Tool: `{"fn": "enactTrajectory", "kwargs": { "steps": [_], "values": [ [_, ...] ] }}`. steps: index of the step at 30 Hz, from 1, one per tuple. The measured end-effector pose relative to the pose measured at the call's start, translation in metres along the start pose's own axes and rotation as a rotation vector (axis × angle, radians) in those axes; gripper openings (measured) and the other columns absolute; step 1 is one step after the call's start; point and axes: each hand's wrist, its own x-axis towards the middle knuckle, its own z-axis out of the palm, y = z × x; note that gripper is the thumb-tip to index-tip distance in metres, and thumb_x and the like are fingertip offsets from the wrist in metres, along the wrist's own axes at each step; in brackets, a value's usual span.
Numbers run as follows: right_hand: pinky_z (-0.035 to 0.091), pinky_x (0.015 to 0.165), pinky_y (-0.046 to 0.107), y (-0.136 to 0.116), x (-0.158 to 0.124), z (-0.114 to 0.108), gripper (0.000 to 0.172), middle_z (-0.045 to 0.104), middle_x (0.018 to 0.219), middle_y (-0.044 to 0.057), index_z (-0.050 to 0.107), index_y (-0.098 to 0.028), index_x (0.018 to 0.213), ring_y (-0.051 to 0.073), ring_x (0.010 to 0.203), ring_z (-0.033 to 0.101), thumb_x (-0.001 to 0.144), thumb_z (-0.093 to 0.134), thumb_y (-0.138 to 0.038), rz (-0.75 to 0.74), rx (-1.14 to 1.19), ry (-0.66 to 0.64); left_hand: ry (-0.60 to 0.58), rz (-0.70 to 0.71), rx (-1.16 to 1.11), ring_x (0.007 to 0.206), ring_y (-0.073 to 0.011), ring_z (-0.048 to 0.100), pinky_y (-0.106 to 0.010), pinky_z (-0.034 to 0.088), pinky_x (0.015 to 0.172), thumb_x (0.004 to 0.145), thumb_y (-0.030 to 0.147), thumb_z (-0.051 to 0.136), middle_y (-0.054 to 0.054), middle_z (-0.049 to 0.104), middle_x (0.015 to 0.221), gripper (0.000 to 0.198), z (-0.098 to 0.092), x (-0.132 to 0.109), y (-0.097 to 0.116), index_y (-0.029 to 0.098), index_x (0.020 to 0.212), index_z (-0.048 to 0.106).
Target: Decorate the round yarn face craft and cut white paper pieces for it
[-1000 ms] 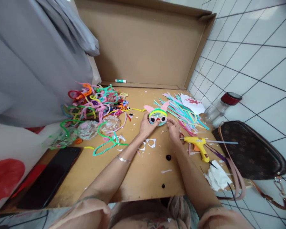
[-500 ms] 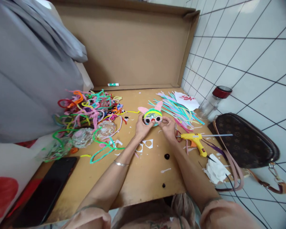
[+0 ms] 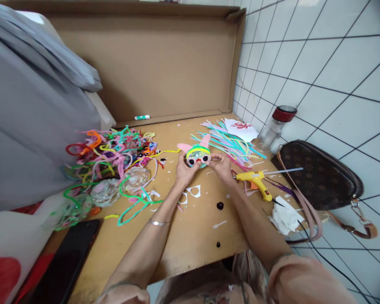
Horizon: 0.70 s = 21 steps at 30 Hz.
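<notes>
Between my hands is a round craft animal [image 3: 198,152] with pink pipe-cleaner ears, a yellow and green band, and black eyes ringed in pink. Its ears point away from me. My left hand [image 3: 185,171] grips its left side, with the thumb at the lower front. On the opposite side, the bent fingers of my right hand [image 3: 221,166] pinch at its edge near the eye. The fingertips partly cover its lower rim. White paper scraps with round holes [image 3: 194,191] lie just below my left hand.
Tangled pipe cleaners [image 3: 114,147] and clear balls [image 3: 106,192] lie left, near a black phone [image 3: 66,261]. Right are straight pipe cleaners [image 3: 228,141], a yellow glue gun [image 3: 255,179], crumpled tissue [image 3: 285,215], a jar [image 3: 274,128] and a brown bag [image 3: 319,175]. Cardboard [image 3: 164,63] stands behind.
The whole view has shifted and tilted slightly, moving the scene a little left. Both hands keep their hold on the craft animal, which looks much the same.
</notes>
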Motion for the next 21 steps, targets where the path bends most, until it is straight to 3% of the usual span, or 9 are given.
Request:
{"fn": "enactTrajectory", "kwargs": {
  "steps": [13,21],
  "values": [
    [0.058,0.076,0.041,0.0026,-0.0036,0.0032,0.054,0.074,0.078,0.006,0.067,-0.016,0.083,0.024,0.076,0.071,0.041,0.088,-0.044,0.175,0.202,-0.032,-0.004,0.015,0.014,0.097,-0.0234,0.069,-0.037,0.055,0.088,0.067,0.033,0.079,-0.009,0.069,0.111,0.064,0.0034,-0.0012,-0.0005,0.018,0.123,0.052],
    [0.058,0.081,0.04,0.0013,0.0017,-0.0033,0.051,0.076,0.081,0.005,0.067,-0.018,0.083,0.023,0.08,0.072,0.04,0.088,-0.035,0.218,0.231,-0.057,0.018,0.014,0.101,0.105,-0.0279,0.068,-0.044,0.054,0.094,0.067,0.038,0.081,-0.014,0.067,0.122,0.074,0.0081,-0.0024,-0.0039,0.017,0.129,0.047]
  ]
}}
